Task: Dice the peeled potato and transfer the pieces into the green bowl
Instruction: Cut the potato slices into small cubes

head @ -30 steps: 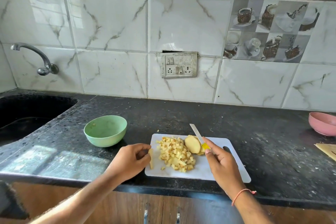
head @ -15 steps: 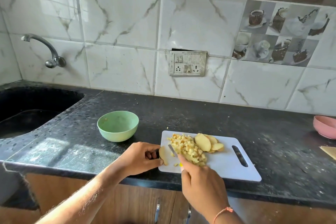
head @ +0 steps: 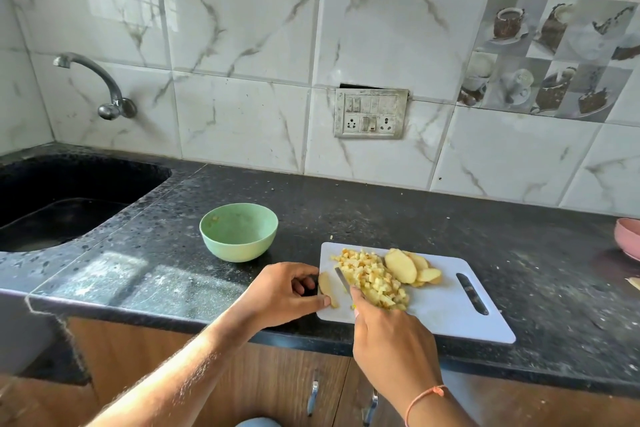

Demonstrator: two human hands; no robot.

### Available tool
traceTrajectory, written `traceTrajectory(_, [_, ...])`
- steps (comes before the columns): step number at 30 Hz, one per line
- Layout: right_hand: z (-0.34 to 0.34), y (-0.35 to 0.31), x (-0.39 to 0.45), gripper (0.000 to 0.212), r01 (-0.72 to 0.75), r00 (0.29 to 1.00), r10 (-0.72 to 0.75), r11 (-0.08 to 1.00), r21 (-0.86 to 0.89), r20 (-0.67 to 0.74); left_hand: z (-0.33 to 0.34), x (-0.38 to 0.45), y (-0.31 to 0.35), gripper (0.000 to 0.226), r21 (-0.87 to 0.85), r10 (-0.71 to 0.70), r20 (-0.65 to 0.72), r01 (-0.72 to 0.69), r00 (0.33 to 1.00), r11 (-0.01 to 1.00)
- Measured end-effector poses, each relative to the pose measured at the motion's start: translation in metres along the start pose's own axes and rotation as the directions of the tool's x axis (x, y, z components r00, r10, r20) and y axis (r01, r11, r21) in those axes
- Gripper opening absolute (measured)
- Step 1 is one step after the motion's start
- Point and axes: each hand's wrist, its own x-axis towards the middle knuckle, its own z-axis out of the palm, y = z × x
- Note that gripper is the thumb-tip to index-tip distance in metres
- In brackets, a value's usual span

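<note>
A: What's round the board?

B: White cutting board (head: 450,305) sits at the front edge of the black counter (head: 381,211). Green bowl (head: 239,231) stands just left & behind it, apart from the board, nearly empty w/ a tiny yellow bit inside. Dark sink (head: 69,198) far left, tap (head: 100,90) on the tiled wall above. Switch plate (head: 370,113) on the wall behind. Pink bowl (head: 628,237) cut off at the right edge.

A: Potato?

B: Heap of diced cubes (head: 370,276) mid-board. A few flat slices (head: 408,267) lean against its right side. One more slice (head: 327,283) lies at the board's left edge.

A: Anything in the way to the green bowl?

B: Only the left hand, between the dice & the bowl.

A: Grips?

B: Left hand (head: 284,291) curled, thumb tip & fingers pinching the lone slice at the board edge. Right hand (head: 388,333) wrapped round a knife (head: 343,279); handle mostly hidden, a bit of yellow shows. Blade points away, lying between the lone slice & the heap, touching the heap's left side. Orange thread (head: 424,395) on the right wrist.
</note>
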Motion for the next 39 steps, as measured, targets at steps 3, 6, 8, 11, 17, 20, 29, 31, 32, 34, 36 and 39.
traceTrajectory(3, [0.000,-0.006,0.003,0.050,0.005,1.000,-0.005,1.000,0.020,-0.007,0.001,0.003,-0.003,0.034,-0.004,-0.060,-0.042,0.060,0.997,0.998])
traceTrajectory(6, [0.000,-0.012,0.004,0.048,0.025,1.000,-0.025,0.999,0.022,0.012,0.003,0.007,-0.003,0.032,-0.017,-0.093,-0.041,0.092,0.995,0.996])
traceTrajectory(8, [0.000,-0.015,0.006,0.047,0.031,0.999,-0.031,0.999,0.017,0.018,0.003,0.008,-0.003,0.032,-0.028,-0.111,-0.029,0.110,0.993,0.994])
traceTrajectory(11, [0.000,-0.019,0.007,0.048,0.041,0.999,-0.041,0.999,0.005,0.020,0.003,0.011,-0.004,0.031,-0.050,-0.138,-0.014,0.137,0.990,0.989])
traceTrajectory(17, [0.000,-0.027,0.012,0.053,0.060,0.997,-0.056,0.995,-0.075,0.050,0.002,0.017,-0.006,0.029,-0.070,-0.170,0.012,0.171,0.985,0.983])
traceTrajectory(20, [0.001,-0.029,0.018,0.054,0.076,0.995,-0.069,0.993,-0.095,0.075,0.002,0.019,-0.008,0.032,-0.071,-0.177,0.028,0.179,0.984,0.981])
traceTrajectory(29, [-0.012,-0.010,0.002,0.055,0.121,0.982,-0.109,0.990,-0.072,0.152,0.004,0.021,-0.010,0.038,-0.069,-0.195,0.025,0.197,0.980,0.978])
traceTrajectory(31, [-0.016,-0.007,-0.008,0.057,0.128,0.978,-0.114,0.989,-0.068,0.175,0.005,0.021,-0.011,0.040,-0.059,-0.201,0.017,0.202,0.979,0.978])
traceTrajectory(32, [-0.019,-0.005,-0.012,0.057,0.130,0.975,-0.116,0.989,-0.065,0.191,0.005,0.021,-0.011,0.040,-0.059,-0.210,0.014,0.210,0.978,0.976])
traceTrajectory(34, [-0.026,-0.001,-0.022,0.057,0.140,0.969,-0.125,0.989,-0.055,0.212,0.005,0.020,-0.010,0.038,-0.069,-0.222,0.010,0.222,0.975,0.973])
traceTrajectory(36, [-0.033,0.001,-0.031,0.056,0.148,0.967,-0.136,0.988,-0.043,0.215,0.005,0.019,-0.009,0.037,-0.076,-0.226,0.011,0.226,0.974,0.971])
traceTrajectory(39, [-0.042,0.004,-0.041,0.055,0.128,0.967,-0.116,0.991,-0.038,0.226,0.004,0.018,-0.006,0.036,-0.079,-0.228,0.010,0.228,0.974,0.970])
